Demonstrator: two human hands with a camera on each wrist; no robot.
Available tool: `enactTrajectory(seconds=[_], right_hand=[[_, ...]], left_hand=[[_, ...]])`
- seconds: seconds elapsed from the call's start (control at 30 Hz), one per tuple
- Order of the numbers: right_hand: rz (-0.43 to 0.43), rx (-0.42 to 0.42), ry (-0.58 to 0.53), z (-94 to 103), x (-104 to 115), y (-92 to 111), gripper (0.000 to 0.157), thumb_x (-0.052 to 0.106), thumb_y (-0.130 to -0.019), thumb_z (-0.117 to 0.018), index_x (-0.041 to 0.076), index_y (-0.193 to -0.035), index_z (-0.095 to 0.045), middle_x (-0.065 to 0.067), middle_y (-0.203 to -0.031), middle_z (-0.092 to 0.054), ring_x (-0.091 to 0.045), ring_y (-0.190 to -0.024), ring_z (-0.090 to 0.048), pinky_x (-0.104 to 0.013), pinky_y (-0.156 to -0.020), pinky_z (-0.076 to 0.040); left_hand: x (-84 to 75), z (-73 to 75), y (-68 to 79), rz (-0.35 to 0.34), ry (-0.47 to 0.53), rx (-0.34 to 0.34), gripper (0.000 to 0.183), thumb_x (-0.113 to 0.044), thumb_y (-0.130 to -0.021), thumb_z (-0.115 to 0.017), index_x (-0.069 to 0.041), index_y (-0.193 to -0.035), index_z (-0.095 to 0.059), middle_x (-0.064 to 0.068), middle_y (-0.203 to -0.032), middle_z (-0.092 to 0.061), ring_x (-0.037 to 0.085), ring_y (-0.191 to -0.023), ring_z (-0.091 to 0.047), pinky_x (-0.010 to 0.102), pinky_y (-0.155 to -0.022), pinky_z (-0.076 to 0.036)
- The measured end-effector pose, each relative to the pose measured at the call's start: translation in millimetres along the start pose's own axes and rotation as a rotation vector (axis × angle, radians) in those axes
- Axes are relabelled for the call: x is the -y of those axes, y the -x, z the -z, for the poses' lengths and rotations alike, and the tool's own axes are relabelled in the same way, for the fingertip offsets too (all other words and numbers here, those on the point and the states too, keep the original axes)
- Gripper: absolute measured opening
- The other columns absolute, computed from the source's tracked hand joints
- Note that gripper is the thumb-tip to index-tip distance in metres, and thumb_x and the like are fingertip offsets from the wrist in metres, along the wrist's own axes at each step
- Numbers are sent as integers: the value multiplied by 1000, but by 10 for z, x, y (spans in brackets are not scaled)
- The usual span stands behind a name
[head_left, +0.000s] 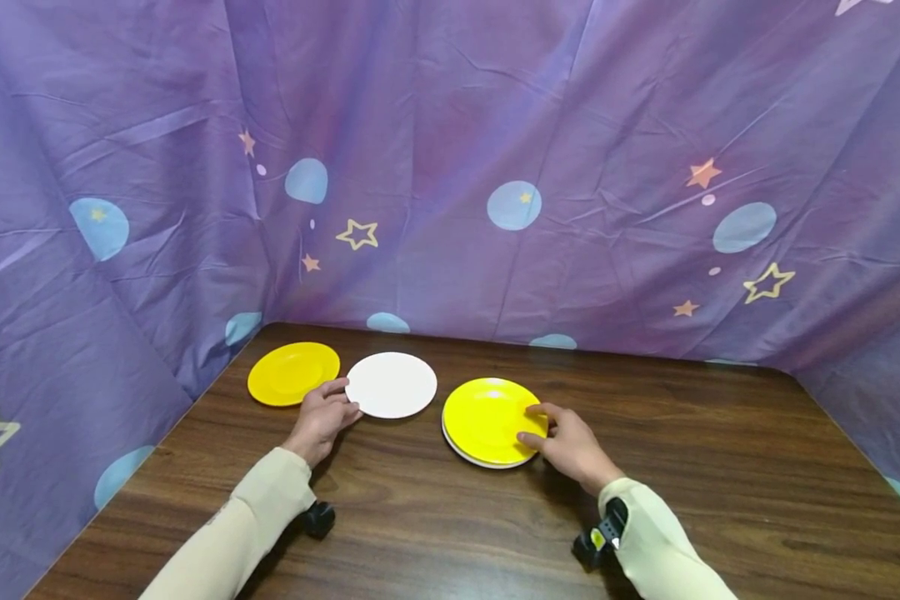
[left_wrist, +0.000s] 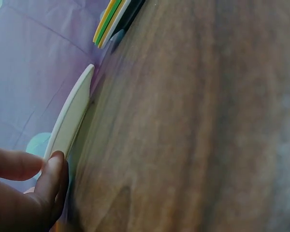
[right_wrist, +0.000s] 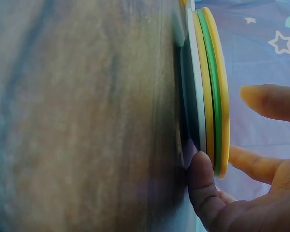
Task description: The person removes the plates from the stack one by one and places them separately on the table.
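A white plate (head_left: 392, 385) lies left of centre in the head view, and my left hand (head_left: 325, 419) pinches its near-left rim between thumb and finger. The left wrist view shows the white plate (left_wrist: 70, 113) edge-on. To its right is a stack of plates with a yellow plate (head_left: 491, 421) on top. My right hand (head_left: 570, 444) grips the stack's right rim, with one finger held off the top face. From the right wrist, the stack's edges show yellow, a green plate (right_wrist: 213, 92), another yellow, and a white plate (right_wrist: 197, 92) at the bottom.
A separate yellow plate (head_left: 292, 374) lies at the far left, beyond my left hand. The brown wooden table (head_left: 435, 533) carries everything. A purple cloth (head_left: 450, 108) with stars and blue dots hangs behind and along the sides.
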State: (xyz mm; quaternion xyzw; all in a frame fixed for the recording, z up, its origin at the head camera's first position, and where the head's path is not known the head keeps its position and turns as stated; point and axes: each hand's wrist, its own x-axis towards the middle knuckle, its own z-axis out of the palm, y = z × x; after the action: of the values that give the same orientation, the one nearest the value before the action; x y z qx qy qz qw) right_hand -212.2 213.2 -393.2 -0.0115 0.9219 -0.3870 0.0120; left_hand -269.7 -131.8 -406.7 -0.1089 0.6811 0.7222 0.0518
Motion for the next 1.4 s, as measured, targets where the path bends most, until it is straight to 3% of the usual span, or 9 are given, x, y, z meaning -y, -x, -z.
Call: enactTrajectory(seconds=[0.23,0.5,0.7,0.8,0.9,1.03,1.13,1.27,1.4], right_hand=[[12,-11,-4,-4,-9,5,50,19,-88,-74,-1,-132,-60,-23,-131,-64,-31,-108,-62,-38,-87,-55],[14,5,7,5,1,6,50,21,-89,-73,-1,-132,-60,-25,-132,-62,-33,-111,-63,-44,-91,-56],[14,-1,5,1,-10,10,51,21,-88,-74,-1,-132,-60,-22,-127,-65,-30,-109,-62,-44,-92,-54],[14,-2,5,5,-9,3,52,22,-88,-75,-1,-132,-60,-22,-125,-65,-31,-109,-61,-45,-93,-54],[11,-5,1,10,-6,-1,52,22,-88,-75,-1,-133,-60,-22,-124,-65,-30,-108,-61,-42,-90,-54],[-1,-6,-7,12,-9,10,54,21,-87,-75,-1,-134,-58,-22,-121,-65,-29,-105,-61,-39,-87,-53],[-5,-9,-18,14,-16,15,57,20,-87,-75,-2,-135,-56,-23,-122,-64,-31,-106,-61,-38,-87,-53],[-3,-18,-29,18,-28,8,62,19,-87,-74,-5,-139,-51,-26,-126,-63,-32,-109,-61,-39,-90,-53],[-6,-19,-30,32,-37,-12,65,19,-88,-74,-6,-142,-47,-27,-130,-62,-34,-114,-61,-47,-99,-52]], left_hand=[[-17,3,12,-33,25,-12,55,9,-94,-54,13,-146,-37,24,-119,-58,7,-79,-60,14,-70,-59],[-73,30,43,-50,-16,-47,52,5,-95,-52,13,-145,-39,34,-140,-50,13,-94,-62,14,-72,-59],[-96,72,80,-24,-47,-49,54,3,-97,-51,9,-148,-36,32,-145,-47,29,-119,-55,26,-89,-61],[-107,106,100,-27,-59,-52,54,1,-97,-51,10,-149,-36,31,-147,-45,31,-124,-53,30,-95,-60],[-113,144,121,-42,-70,-74,52,0,-97,-51,11,-146,-39,29,-141,-49,25,-113,-60,25,-88,-62],[-112,187,152,-48,-70,-122,45,-3,-96,-55,12,-138,-48,20,-115,-66,10,-82,-66,16,-66,-59],[-123,192,179,-45,-80,-120,41,-6,-97,-57,10,-134,-53,13,-104,-70,5,-74,-66,16,-64,-59],[-139,140,224,-49,-95,-51,40,-8,-99,-55,9,-135,-54,18,-116,-67,5,-79,-67,16,-67,-58],[-157,32,263,-58,-105,47,40,-10,-101,-51,9,-137,-52,26,-132,-61,7,-88,-69,17,-72,-57]])
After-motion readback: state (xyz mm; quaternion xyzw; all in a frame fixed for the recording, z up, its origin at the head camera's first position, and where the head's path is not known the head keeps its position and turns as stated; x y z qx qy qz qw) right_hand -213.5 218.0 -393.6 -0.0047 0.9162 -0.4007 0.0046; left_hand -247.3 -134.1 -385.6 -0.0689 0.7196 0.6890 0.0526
